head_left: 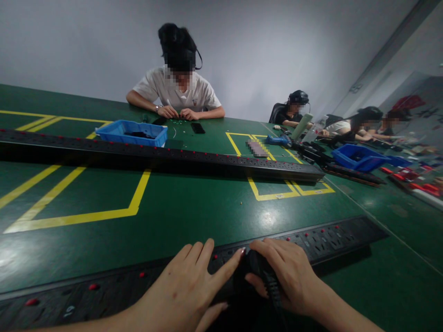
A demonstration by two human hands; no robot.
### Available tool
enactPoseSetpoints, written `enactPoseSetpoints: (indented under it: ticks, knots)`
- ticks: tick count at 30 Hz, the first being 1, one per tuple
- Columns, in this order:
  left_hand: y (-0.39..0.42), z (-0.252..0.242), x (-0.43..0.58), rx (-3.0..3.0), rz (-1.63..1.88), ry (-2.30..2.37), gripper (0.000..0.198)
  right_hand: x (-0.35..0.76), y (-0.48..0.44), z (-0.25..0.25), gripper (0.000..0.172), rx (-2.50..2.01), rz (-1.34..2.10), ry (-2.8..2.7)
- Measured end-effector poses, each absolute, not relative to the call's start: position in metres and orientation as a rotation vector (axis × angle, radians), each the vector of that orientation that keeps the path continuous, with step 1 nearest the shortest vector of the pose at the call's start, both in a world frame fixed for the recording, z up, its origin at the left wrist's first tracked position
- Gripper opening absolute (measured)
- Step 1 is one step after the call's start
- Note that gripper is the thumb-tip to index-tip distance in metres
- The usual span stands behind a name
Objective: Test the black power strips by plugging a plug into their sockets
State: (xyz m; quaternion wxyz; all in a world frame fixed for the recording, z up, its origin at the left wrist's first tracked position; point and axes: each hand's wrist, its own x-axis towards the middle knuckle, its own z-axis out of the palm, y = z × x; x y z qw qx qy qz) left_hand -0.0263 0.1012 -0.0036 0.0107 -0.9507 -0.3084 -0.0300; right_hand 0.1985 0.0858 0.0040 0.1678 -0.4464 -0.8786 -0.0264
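Observation:
A long black power strip [332, 240] with red indicator dots lies across the near side of the green table. My left hand [187, 276] grips the strip from above, several fingers over its far edge and the thumb on the near side. Its index finger reaches toward a black plug [255, 263]. My right hand [289, 272] is closed around that plug, whose ribbed cord [273, 293] runs down toward me. The plug is at the strip's socket face; its pins are hidden, so how deep it sits cannot be seen.
A second long strip [194, 159] lies across the table beyond. Behind it are a blue tray [131, 133] with dark parts, and a co-worker [180, 92] handling small pieces. To the right are a blue bin [360, 157], tools and other people. Yellow tape [83, 219] marks the green table.

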Motion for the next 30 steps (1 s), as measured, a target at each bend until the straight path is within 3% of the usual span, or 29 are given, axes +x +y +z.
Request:
enactPoseSetpoints:
  ticks: [30]
  knots:
    - [0.1012,-0.0042,-0.0268,-2.958,-0.062,-0.953,0.081,0.1970,0.0853,0.0048,0.027,-1.280,-0.027,-2.489]
